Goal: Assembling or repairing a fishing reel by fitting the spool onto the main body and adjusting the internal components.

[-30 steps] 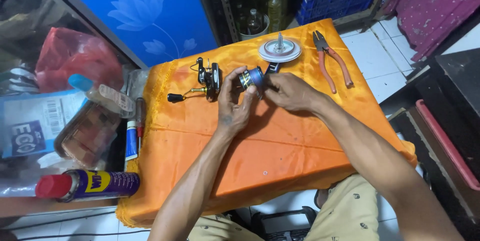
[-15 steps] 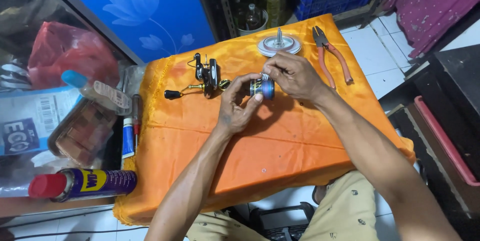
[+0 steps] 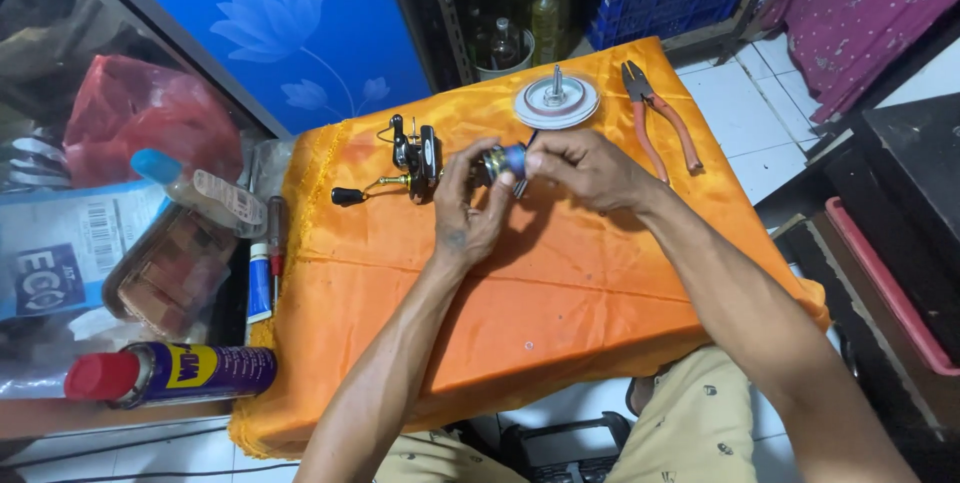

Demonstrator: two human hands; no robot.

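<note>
Nearest to you, your two forearms run up over the orange cloth point(image 3: 560, 293) that covers the worktop, and both hands meet above its far half. Your left hand point(image 3: 465, 208) has its fingers closed around the near side of a small blue and metal reel part point(image 3: 500, 160), thumb up against it. Your right hand point(image 3: 580, 168) pinches the same part from the other side, fingertips curled over its top. So the part sits in the air between both hands, just above the cloth, not resting on it.

To do this well, let the left hand be the steady one and let the right do the fine turning or pulling. Keep the part low over the cloth, so anything small that drops lands on fabric and does not roll to the tiled floor. Whether a loose piece is coming free cannot be told; your fingers hide the joint.

Just beyond your left hand lies the black reel body point(image 3: 415, 158) with its crank handle pointing left; keep your wrist clear of it. Farther back stands a white round spool plate point(image 3: 556, 101) with a pin upright in its middle, and to its right lie red-handled pliers point(image 3: 660, 123), within reach of your right hand. Off the cloth, at your left, a spray can point(image 3: 170, 373) with a red cap lies on its side.
</note>
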